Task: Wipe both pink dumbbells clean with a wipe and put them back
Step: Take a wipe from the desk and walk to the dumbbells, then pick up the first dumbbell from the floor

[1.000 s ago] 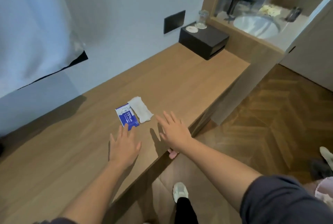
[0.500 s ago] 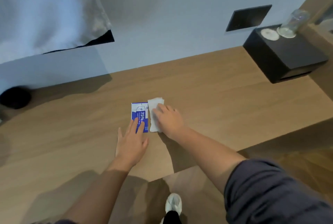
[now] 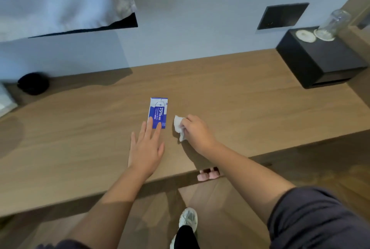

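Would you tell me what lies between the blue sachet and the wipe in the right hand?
Nothing: the head view shows only bare wooden counter between the blue sachet and the white wipe the right hand holds.

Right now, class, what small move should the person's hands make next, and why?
Probably lower the right hand, which grips the wipe, toward the pink dumbbells peeking out below the table; the left hand only rests on the packet.

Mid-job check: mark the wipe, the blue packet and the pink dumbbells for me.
wipe (image 3: 177, 124), head view, its exposed white upper fold.
blue packet (image 3: 158, 110), head view, middle of its printed face.
pink dumbbells (image 3: 208, 176), head view, pink ends peeking below the desk (image 3: 250, 112) edge.
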`<action>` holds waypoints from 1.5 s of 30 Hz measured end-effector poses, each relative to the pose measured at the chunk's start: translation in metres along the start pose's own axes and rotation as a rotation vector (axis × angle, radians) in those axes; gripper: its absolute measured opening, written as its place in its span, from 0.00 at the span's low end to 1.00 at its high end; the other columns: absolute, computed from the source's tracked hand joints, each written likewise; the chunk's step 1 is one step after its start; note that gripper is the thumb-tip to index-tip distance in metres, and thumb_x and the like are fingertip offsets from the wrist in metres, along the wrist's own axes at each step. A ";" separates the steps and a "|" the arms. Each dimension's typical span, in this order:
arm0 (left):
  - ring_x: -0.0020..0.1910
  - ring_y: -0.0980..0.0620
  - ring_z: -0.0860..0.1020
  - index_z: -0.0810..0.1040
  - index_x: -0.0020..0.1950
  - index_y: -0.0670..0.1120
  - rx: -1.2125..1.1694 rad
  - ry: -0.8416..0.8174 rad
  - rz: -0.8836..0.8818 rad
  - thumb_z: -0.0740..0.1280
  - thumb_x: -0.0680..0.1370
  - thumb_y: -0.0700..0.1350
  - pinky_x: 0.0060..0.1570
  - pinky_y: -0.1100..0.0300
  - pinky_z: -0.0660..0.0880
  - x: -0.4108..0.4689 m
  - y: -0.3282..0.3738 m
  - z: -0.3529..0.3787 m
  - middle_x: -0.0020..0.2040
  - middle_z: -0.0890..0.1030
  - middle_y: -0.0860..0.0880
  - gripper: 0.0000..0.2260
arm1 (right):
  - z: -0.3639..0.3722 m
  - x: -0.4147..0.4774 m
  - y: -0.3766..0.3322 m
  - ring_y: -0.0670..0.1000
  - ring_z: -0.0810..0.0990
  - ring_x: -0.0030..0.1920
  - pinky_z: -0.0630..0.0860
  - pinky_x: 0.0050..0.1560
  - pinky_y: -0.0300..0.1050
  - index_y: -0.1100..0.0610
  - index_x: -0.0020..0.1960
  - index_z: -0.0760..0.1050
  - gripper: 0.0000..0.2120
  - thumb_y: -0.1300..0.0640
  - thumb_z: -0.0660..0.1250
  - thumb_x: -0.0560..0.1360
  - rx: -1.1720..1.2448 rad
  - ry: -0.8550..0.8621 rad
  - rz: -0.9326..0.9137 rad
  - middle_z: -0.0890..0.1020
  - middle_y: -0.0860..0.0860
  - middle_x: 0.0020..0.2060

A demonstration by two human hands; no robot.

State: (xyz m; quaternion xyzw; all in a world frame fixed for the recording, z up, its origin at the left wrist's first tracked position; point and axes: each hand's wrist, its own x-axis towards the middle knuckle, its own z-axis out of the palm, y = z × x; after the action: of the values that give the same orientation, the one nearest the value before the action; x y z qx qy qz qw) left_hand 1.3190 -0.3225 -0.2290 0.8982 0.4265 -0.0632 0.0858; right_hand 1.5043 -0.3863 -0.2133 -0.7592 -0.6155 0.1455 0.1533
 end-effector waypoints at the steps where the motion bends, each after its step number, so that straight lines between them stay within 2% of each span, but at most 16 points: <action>1: 0.79 0.47 0.43 0.45 0.80 0.50 0.004 0.003 0.014 0.51 0.82 0.54 0.74 0.42 0.53 -0.014 0.004 -0.001 0.80 0.40 0.47 0.28 | -0.003 -0.019 -0.004 0.60 0.75 0.51 0.66 0.45 0.49 0.62 0.53 0.78 0.09 0.65 0.68 0.73 0.005 0.009 0.002 0.77 0.59 0.50; 4: 0.79 0.48 0.42 0.45 0.80 0.50 -0.022 0.005 0.054 0.51 0.82 0.55 0.75 0.42 0.52 -0.043 0.013 0.003 0.80 0.40 0.47 0.28 | -0.005 -0.054 -0.009 0.56 0.75 0.51 0.65 0.42 0.45 0.60 0.56 0.77 0.10 0.64 0.68 0.74 -0.019 0.015 0.036 0.76 0.56 0.51; 7: 0.79 0.49 0.41 0.45 0.80 0.50 -0.041 -0.015 0.111 0.51 0.82 0.56 0.75 0.42 0.51 -0.090 0.028 0.013 0.80 0.41 0.48 0.29 | -0.003 -0.109 -0.015 0.56 0.75 0.50 0.69 0.42 0.46 0.60 0.55 0.77 0.11 0.66 0.68 0.73 0.014 0.024 0.081 0.76 0.56 0.51; 10: 0.79 0.49 0.41 0.45 0.80 0.51 -0.019 -0.053 0.132 0.51 0.82 0.57 0.75 0.43 0.49 -0.133 0.041 0.025 0.80 0.41 0.48 0.29 | 0.006 -0.156 -0.018 0.57 0.76 0.53 0.71 0.47 0.46 0.61 0.57 0.77 0.13 0.67 0.68 0.72 0.003 -0.048 0.094 0.77 0.56 0.53; 12: 0.79 0.48 0.41 0.45 0.80 0.51 0.014 -0.062 0.142 0.50 0.82 0.58 0.75 0.43 0.49 -0.151 0.047 0.034 0.80 0.42 0.47 0.29 | 0.013 -0.177 -0.016 0.55 0.75 0.56 0.69 0.51 0.44 0.60 0.59 0.76 0.13 0.65 0.67 0.75 -0.060 -0.094 0.101 0.77 0.55 0.55; 16: 0.79 0.47 0.41 0.44 0.80 0.51 0.051 -0.112 0.161 0.49 0.82 0.58 0.75 0.43 0.47 -0.172 0.060 0.059 0.80 0.42 0.47 0.29 | 0.033 -0.205 0.001 0.52 0.74 0.62 0.73 0.57 0.44 0.56 0.63 0.74 0.13 0.60 0.66 0.78 -0.169 -0.159 0.123 0.75 0.51 0.62; 18: 0.79 0.46 0.41 0.45 0.80 0.51 0.054 -0.138 0.167 0.49 0.82 0.58 0.75 0.43 0.47 -0.177 0.067 0.075 0.80 0.43 0.47 0.28 | 0.043 -0.217 0.013 0.51 0.71 0.65 0.73 0.57 0.44 0.55 0.64 0.73 0.13 0.59 0.63 0.80 -0.205 -0.206 0.128 0.73 0.50 0.63; 22: 0.79 0.45 0.43 0.47 0.80 0.50 0.105 -0.196 0.144 0.50 0.82 0.57 0.75 0.42 0.48 -0.183 0.081 0.121 0.81 0.45 0.45 0.28 | 0.076 -0.237 0.046 0.52 0.75 0.61 0.70 0.55 0.43 0.56 0.65 0.72 0.14 0.59 0.62 0.80 -0.215 -0.277 0.128 0.76 0.52 0.60; 27: 0.79 0.44 0.45 0.47 0.80 0.50 0.191 -0.262 0.154 0.49 0.83 0.56 0.74 0.40 0.49 -0.166 0.098 0.227 0.81 0.46 0.45 0.28 | 0.166 -0.257 0.115 0.53 0.75 0.63 0.72 0.63 0.47 0.55 0.70 0.70 0.17 0.57 0.57 0.82 -0.192 -0.394 0.140 0.75 0.51 0.66; 30: 0.79 0.44 0.45 0.47 0.80 0.50 0.209 -0.296 0.177 0.48 0.82 0.57 0.74 0.40 0.48 -0.139 0.108 0.314 0.81 0.46 0.44 0.28 | 0.243 -0.255 0.168 0.56 0.77 0.61 0.73 0.58 0.49 0.58 0.70 0.69 0.19 0.58 0.61 0.79 -0.286 -0.583 0.211 0.77 0.56 0.63; 32: 0.79 0.44 0.44 0.47 0.80 0.51 0.188 -0.322 0.179 0.48 0.82 0.57 0.74 0.40 0.46 -0.114 0.114 0.374 0.81 0.46 0.45 0.28 | 0.302 -0.245 0.208 0.58 0.76 0.62 0.72 0.57 0.50 0.59 0.70 0.68 0.22 0.57 0.65 0.77 -0.322 -0.723 0.254 0.74 0.57 0.63; 38: 0.79 0.43 0.45 0.51 0.79 0.50 0.170 -0.356 0.146 0.50 0.83 0.56 0.75 0.40 0.50 -0.043 0.121 0.530 0.80 0.47 0.45 0.26 | 0.455 -0.204 0.309 0.60 0.73 0.66 0.73 0.60 0.54 0.57 0.72 0.67 0.26 0.52 0.67 0.77 -0.391 -0.896 0.321 0.69 0.57 0.68; 40: 0.79 0.43 0.45 0.51 0.79 0.48 0.190 -0.346 0.150 0.53 0.83 0.53 0.75 0.40 0.51 -0.017 0.125 0.570 0.80 0.48 0.44 0.26 | 0.491 -0.189 0.338 0.60 0.72 0.68 0.73 0.62 0.54 0.56 0.75 0.65 0.27 0.51 0.66 0.78 -0.381 -0.907 0.335 0.69 0.57 0.71; 42: 0.79 0.43 0.47 0.52 0.79 0.47 0.193 -0.321 0.155 0.54 0.83 0.52 0.74 0.41 0.53 0.006 0.129 0.602 0.80 0.50 0.44 0.26 | 0.518 -0.179 0.364 0.60 0.71 0.68 0.73 0.63 0.54 0.57 0.74 0.66 0.25 0.51 0.64 0.80 -0.360 -0.827 0.340 0.69 0.57 0.70; 45: 0.78 0.44 0.50 0.54 0.77 0.47 0.172 -0.280 0.157 0.58 0.81 0.51 0.73 0.42 0.57 0.037 0.135 0.634 0.79 0.53 0.44 0.27 | 0.548 -0.171 0.394 0.60 0.73 0.66 0.74 0.64 0.55 0.56 0.72 0.65 0.20 0.56 0.62 0.82 -0.296 -0.516 0.284 0.69 0.58 0.69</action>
State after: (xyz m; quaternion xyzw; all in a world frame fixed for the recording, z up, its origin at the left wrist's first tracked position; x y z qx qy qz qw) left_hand 1.4216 -0.5107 -0.8424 0.9152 0.3319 -0.2170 0.0717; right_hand 1.5958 -0.6010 -0.8693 -0.7898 -0.5363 0.2619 -0.1415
